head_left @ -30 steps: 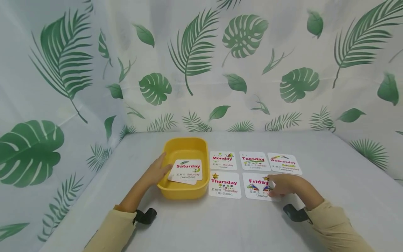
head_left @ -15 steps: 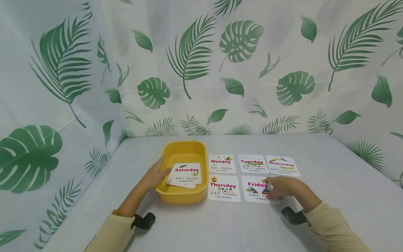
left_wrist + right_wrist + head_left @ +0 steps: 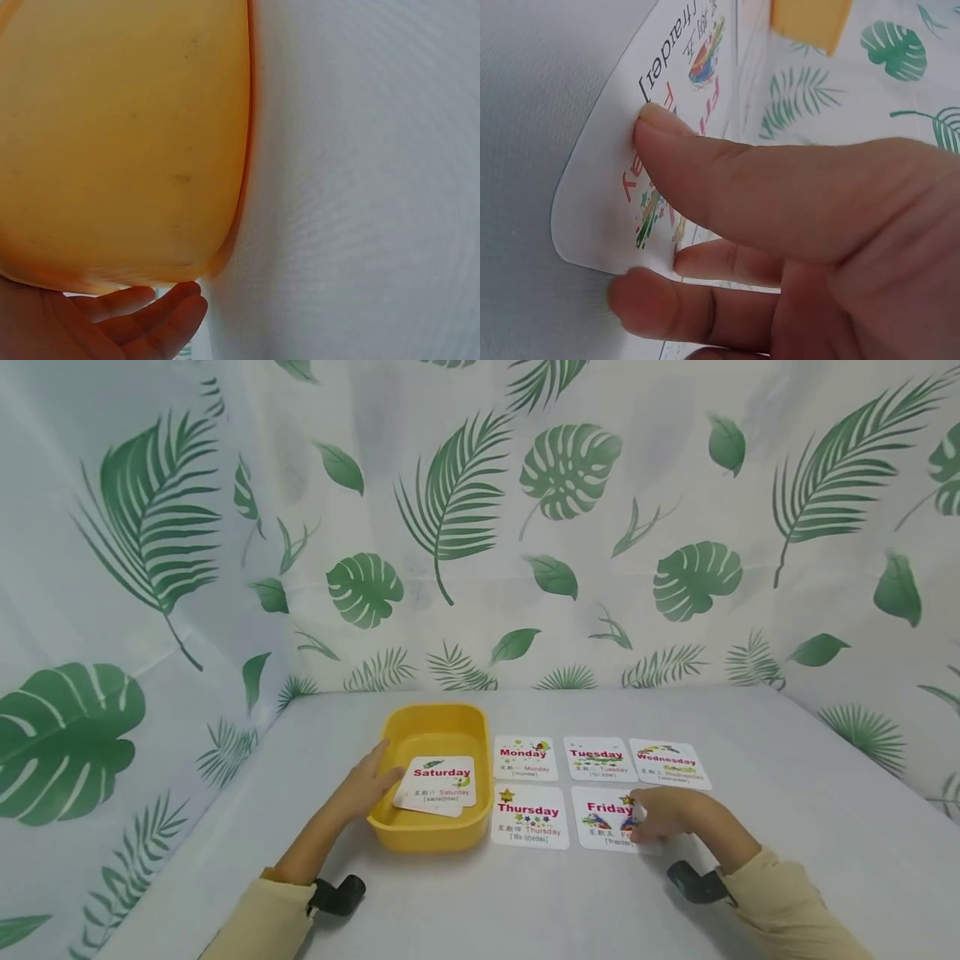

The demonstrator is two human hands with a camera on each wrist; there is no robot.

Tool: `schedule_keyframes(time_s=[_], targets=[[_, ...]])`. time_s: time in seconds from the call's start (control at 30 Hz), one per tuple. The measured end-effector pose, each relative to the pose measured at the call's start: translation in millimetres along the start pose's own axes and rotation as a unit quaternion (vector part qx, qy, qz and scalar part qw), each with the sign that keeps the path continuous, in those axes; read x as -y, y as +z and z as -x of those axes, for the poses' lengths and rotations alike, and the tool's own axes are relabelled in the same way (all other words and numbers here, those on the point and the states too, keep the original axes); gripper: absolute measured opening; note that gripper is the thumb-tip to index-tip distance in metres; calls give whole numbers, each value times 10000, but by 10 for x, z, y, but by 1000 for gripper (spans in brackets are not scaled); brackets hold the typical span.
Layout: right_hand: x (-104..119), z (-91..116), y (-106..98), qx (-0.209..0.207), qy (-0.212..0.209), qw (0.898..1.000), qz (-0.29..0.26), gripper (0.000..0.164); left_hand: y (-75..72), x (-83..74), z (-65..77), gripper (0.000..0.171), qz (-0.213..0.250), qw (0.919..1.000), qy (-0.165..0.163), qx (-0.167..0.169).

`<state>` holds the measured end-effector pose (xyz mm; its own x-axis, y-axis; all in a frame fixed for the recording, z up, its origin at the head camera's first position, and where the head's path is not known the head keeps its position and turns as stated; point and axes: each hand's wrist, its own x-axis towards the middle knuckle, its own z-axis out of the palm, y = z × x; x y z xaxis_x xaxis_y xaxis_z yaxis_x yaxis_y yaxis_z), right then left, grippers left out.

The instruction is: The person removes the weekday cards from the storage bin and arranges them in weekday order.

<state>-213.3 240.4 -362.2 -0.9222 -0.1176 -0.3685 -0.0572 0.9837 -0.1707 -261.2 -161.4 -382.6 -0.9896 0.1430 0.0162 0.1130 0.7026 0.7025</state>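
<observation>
In the head view my left hand [image 3: 362,791] rests at the left side of a yellow tray [image 3: 433,838], thumb over the rim. Its fingers lie loosely along the outside wall, as the left wrist view also shows. Inside the tray lies a Saturday card [image 3: 437,782], partly covering another card beneath it. My right hand [image 3: 663,814] is at the right edge of the Friday card [image 3: 600,818], which lies flat on the table. In the right wrist view the thumb [image 3: 697,169] presses the card's face, and the other fingers touch its side edge, covering part of the print.
A Thursday card [image 3: 529,831] lies between the tray and the Friday card. Behind them, Monday [image 3: 525,767], Tuesday [image 3: 597,766] and Wednesday cards [image 3: 667,770] form a row, with the Wednesday card slightly tilted. A leaf-print curtain [image 3: 480,527] bounds the white table [image 3: 525,910].
The head view has tipped upward a little, so everything sits lower in it. Both hands, the tray and the cards keep their places relative to one another.
</observation>
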Motion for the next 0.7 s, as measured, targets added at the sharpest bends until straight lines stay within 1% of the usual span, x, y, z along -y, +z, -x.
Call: schedule_keyframes(time_s=[0.1,0.23,0.33,0.4,0.47,0.53,0.63,0.7], targets=[[31,36,-36,-256,-31,9996,79,63,15,-16,21,63,39,10000,-39,-27],[139,92,-96,-710,-158,9973,77,68,-7,-41,40,62,-27,10000,-51,-19],[273,85,-147,-1035,-430,9937,-80,68,-55,-54,35,62,-128,9999,6,1],[387,41,-199,-1255,-757,9890,-188,67,-85,-62,21,62,-189,9998,31,1],[532,-46,-250,-1481,-1027,9832,-275,66,-104,-65,6,63,-185,9998,23,-7],[716,-145,-298,-1610,-1235,9784,-389,67,-102,-65,4,63,-140,9999,5,-9],[1046,-308,-325,-1708,-1459,9732,-503,70,-69,-60,15,63,-37,10000,-34,30],[1291,-411,-333,-1652,-1586,9718,-554,73,-46,-48,14,63,-21,10000,-10,47]])
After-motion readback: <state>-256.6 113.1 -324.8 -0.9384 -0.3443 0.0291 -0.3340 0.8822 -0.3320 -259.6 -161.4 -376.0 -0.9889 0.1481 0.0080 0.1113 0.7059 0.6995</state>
